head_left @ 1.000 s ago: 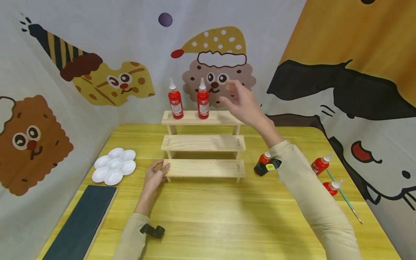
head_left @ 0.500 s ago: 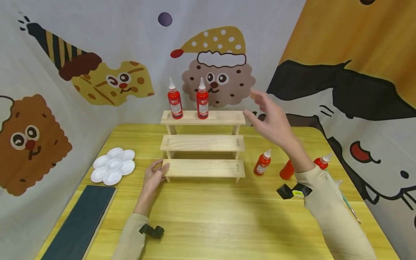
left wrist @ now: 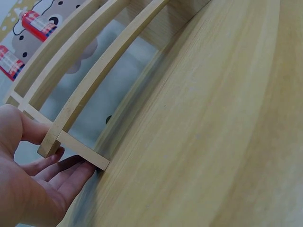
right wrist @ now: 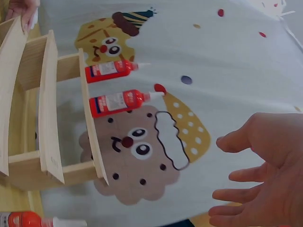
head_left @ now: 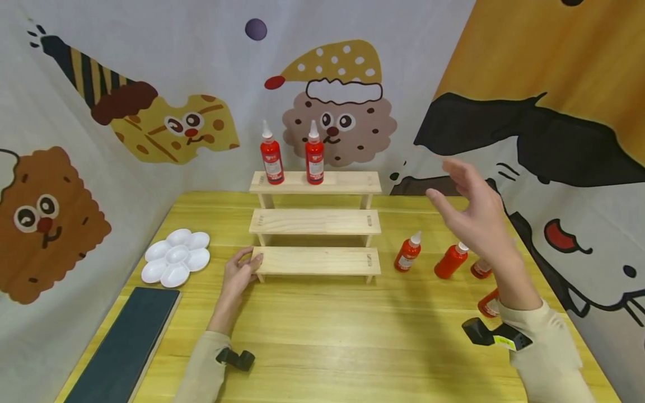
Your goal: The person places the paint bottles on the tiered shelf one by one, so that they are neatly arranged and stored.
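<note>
Two red bottles [head_left: 314, 161] point straight up atop our wooden shelf [head_left: 314, 222], its long axis running left-right across the surface [head_left: 322, 341]. Our left hand [head_left: 239, 273] grips its lower left end; our right hand [head_left: 476, 218] hovers uncurled, empty.

Soft, even light; faint shadows

Setting: curtained craft corner, room type unclear; cartoon-print cloth [head_left: 186, 61] backs wood-grain table [head_left: 322, 336] bearing flower-shaped palette [head_left: 176, 255], red nozzle bottles [head_left: 450, 262].
</note>
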`<action>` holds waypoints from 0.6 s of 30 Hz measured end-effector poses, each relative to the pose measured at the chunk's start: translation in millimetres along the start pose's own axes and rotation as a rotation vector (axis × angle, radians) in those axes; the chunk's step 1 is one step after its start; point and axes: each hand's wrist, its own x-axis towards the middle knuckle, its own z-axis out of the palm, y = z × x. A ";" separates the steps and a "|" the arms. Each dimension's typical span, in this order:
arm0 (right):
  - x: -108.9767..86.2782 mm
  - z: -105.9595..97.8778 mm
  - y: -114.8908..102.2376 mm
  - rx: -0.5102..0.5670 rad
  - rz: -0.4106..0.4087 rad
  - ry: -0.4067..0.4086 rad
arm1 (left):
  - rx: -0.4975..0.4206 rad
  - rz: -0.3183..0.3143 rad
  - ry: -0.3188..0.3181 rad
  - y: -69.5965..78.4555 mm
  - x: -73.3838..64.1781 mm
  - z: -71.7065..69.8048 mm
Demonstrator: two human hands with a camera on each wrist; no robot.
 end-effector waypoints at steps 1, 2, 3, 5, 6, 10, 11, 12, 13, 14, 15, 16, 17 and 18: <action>-3.3 -2.9 2.6 -0.009 0.021 0.005 | -0.002 -0.001 0.000 -0.4 0.2 0.0; -6.7 -5.9 5.4 -0.011 0.038 0.009 | -0.002 -0.002 0.001 -0.8 0.6 0.0; -10.2 -8.7 8.2 -0.016 0.058 0.009 | -0.001 -0.001 0.000 -1.3 1.3 -0.1; -16.3 -13.2 13.7 -0.023 0.090 0.012 | -0.001 -0.003 0.000 -1.5 2.0 -0.6; -19.6 -14.9 16.6 -0.025 0.104 0.012 | -0.001 -0.006 0.002 -1.6 2.5 -0.7; -32.1 -18.7 27.4 -0.049 0.171 0.005 | 0.003 -0.008 0.001 -1.5 2.8 -1.1; -35.0 -19.2 30.0 -0.053 0.185 0.006 | 0.005 -0.009 0.001 -1.3 2.7 -1.1; -37.6 -19.5 32.7 -0.053 0.196 0.010 | 0.005 -0.010 0.001 -1.1 2.5 -1.0; -39.9 -20.0 35.4 -0.050 0.205 0.015 | 0.005 -0.009 0.000 -0.7 2.1 -1.0; -42.3 -20.3 38.3 -0.049 0.215 0.019 | 0.005 -0.011 0.002 -0.3 1.7 -0.8; -44.7 -20.8 41.1 -0.040 0.220 0.024 | 0.003 -0.012 0.003 -0.1 1.5 -0.7; -47.1 -21.2 44.1 -0.030 0.225 0.029 | 0.003 -0.011 0.003 0.1 1.1 -0.5; -49.6 -21.7 47.3 -0.021 0.230 0.032 | 0.003 -0.010 0.002 0.4 0.5 -0.2; -52.4 -22.3 50.6 -0.015 0.241 0.033 | 0.002 -0.008 0.001 0.5 -0.1 0.2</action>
